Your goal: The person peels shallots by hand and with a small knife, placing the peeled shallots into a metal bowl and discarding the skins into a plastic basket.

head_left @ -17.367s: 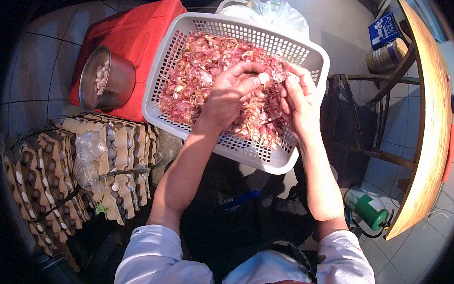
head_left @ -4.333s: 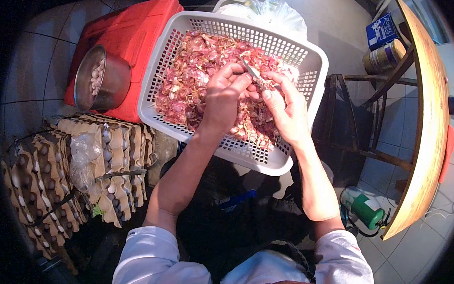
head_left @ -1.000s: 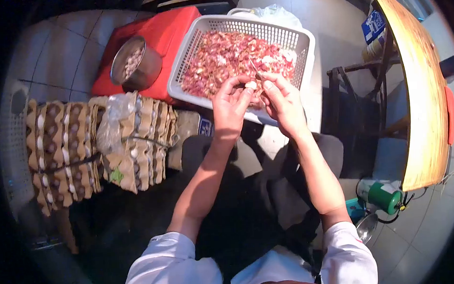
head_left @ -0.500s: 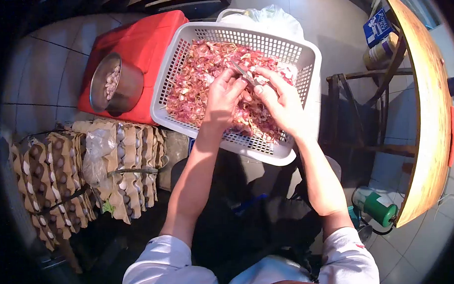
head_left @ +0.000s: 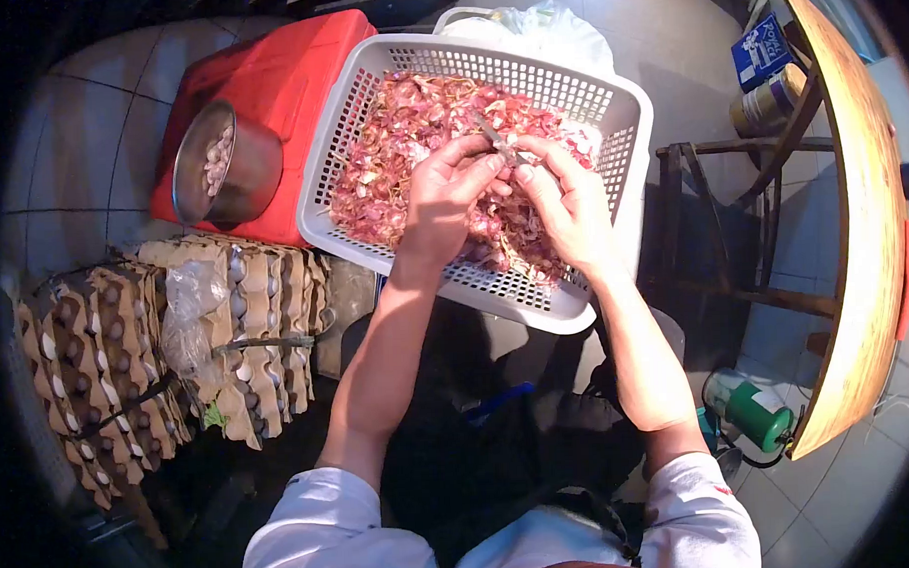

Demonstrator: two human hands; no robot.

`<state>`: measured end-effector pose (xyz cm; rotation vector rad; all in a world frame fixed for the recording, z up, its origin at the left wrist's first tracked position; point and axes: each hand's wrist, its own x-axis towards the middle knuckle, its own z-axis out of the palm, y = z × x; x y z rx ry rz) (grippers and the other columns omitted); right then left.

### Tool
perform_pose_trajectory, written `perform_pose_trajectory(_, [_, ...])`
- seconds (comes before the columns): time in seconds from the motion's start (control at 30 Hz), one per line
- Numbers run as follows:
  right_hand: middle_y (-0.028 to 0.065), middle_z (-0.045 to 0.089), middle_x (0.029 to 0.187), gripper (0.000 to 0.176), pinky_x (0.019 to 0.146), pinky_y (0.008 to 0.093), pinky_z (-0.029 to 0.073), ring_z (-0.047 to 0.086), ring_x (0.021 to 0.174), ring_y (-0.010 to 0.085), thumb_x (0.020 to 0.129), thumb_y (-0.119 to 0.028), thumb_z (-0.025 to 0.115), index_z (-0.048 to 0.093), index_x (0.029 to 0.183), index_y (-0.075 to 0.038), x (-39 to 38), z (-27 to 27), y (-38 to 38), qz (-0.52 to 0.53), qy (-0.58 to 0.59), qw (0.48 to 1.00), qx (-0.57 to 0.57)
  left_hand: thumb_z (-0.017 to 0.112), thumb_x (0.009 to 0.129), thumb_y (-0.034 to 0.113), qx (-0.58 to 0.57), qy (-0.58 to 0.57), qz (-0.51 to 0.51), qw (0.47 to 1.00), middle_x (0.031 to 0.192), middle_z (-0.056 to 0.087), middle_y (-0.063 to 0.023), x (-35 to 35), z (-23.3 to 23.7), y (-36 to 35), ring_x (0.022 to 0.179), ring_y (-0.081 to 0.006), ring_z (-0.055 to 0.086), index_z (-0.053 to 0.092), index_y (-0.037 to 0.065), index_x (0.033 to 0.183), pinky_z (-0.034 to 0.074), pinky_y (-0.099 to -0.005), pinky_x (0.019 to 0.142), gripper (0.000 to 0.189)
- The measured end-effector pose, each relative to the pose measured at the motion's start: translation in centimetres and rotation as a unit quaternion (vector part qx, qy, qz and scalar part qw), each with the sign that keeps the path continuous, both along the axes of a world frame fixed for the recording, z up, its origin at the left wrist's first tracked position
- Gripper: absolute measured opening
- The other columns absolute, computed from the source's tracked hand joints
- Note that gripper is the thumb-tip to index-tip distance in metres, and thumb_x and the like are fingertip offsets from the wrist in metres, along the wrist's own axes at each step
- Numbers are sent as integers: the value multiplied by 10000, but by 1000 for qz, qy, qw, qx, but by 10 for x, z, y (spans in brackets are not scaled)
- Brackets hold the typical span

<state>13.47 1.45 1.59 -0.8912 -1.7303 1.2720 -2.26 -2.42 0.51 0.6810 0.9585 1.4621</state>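
A grey plastic basket (head_left: 322, 204) in front of me holds a heap of reddish-purple shallots and loose skins (head_left: 409, 125). Over the heap, my right hand (head_left: 569, 205) grips a small knife (head_left: 491, 132), its blade pointing up and to the left. My left hand (head_left: 447, 199) is closed beside it, thumb and fingers pinched close to the blade. Whatever sits between the left fingertips is too small and covered to make out. The two hands nearly touch at the fingertips.
Left of the basket, a metal pot (head_left: 256, 176) with pale peeled pieces stands on a red box (head_left: 317, 68). Stacked egg trays (head_left: 266, 341) fill the lower left. A wooden table (head_left: 853, 220) rises at right, near a green canister (head_left: 757, 417). Behind the basket lies a plastic bag (head_left: 556, 35).
The knife has shifted slightly right and its blade sits closer to the left fingertips. Both hands have drawn a little nearer to each other. The view has tilted slightly.
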Motion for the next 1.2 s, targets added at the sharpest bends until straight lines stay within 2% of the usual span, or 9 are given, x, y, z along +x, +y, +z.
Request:
perform_pose_trajectory(0.07, [119,679,988,307,757,252,508,632,845,117,946,-142,563,567,1221,-6,1,7,-1,8,35,995,-94,530,937,24,-15,28,6,999,1009,649,-114,1,3,0,835,-144,640,549,-40,1157,546,-241,719,230])
perform_pose_trajectory(0.27, [103,672,1001,307,786,251,497,613,901,107,949,-139,558,571,1215,12,3,9,2,-4,45,986,-160,558,933,40,7,-47,-3,999,1046,641,-114,4,1,0,885,-150,642,539,-26,1167,544,-238,723,244])
perform_pose_trajectory(0.37, [82,670,989,311,782,262,497,610,889,113,949,-140,553,571,1222,8,0,-3,3,-1,49,996,-75,564,930,42,-5,-78,3,997,1064,635,-114,5,0,0,909,-154,637,534,-21,1166,546,-243,724,246])
perform_pose_trajectory(0.47, [76,665,1001,311,795,266,490,606,902,122,946,-143,555,575,1218,5,1,-4,3,10,46,996,-82,558,933,43,-20,-24,4,1000,1055,635,-110,5,0,0,925,-163,636,532,-11,1159,547,-247,729,233])
perform_pose_trajectory(0.57, [91,657,1026,319,825,270,478,598,928,130,944,-154,560,573,1217,12,2,0,3,0,78,988,-135,554,932,32,-21,-35,8,999,1041,634,-111,6,5,0,954,-179,638,534,-2,1148,552,-251,754,219])
perform_pose_trajectory(0.77, [115,644,1078,381,876,287,462,588,967,138,937,-153,576,534,1274,18,0,-12,6,-65,71,990,-103,541,932,9,-22,-54,42,997,1043,631,-124,9,9,-1,1008,-199,633,522,-11,1153,558,-272,824,223])
perform_pose_trajectory(0.97, [129,648,1094,404,828,289,494,618,961,146,934,-158,589,520,1297,5,3,6,-1,26,42,990,-129,542,932,5,-11,-30,36,999,1031,635,-119,2,0,0,933,-174,646,506,-27,1159,557,-266,824,232])
perform_pose_trajectory(1.0, [120,654,1068,401,781,277,506,624,900,128,937,-162,586,519,1299,-2,2,7,-2,34,36,993,-107,544,930,3,0,-33,34,999,1024,637,-119,1,-2,-1,918,-170,648,507,-29,1154,558,-265,820,229])
perform_pose_trajectory(1.2, [96,660,1043,382,779,259,502,612,886,109,944,-173,581,532,1283,-4,2,0,-2,29,46,995,-85,551,922,-10,21,-27,30,999,1007,646,-124,0,-5,-1,895,-171,655,517,-38,1139,562,-264,818,222])
